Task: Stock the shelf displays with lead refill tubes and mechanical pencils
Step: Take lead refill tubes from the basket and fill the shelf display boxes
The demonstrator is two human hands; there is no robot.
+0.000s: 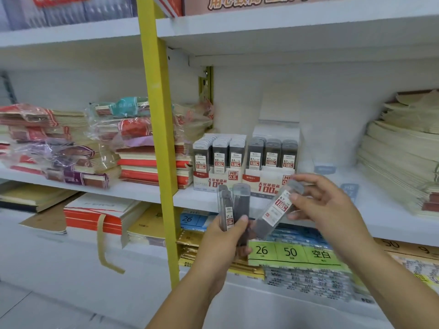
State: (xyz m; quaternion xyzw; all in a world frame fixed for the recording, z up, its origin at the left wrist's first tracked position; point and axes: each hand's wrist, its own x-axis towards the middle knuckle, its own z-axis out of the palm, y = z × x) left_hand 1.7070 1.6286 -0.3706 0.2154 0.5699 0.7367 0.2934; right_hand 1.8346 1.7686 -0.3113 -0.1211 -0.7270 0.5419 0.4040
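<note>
on the middle shelf [370,205] the task is looking partly done: the 0.5 box [219,176] is sitting full of lead tubes [219,154], the 0.7 box [263,180] beside it looking well filled; in front, the left hand [225,238] is clamping its grip on spare tubes [235,205], the right hand [330,205] is pinching one tilted tube [273,212]; no pencils are showing.

I see bright, even light from above, washing the white shelf boards [285,27] nearly flat, with a soft shadow under the upper board. My whole view is soft, blurrier toward the left notebooks [47,138], and the yellow upright [159,138] slants from wide-angle distortion.
</note>
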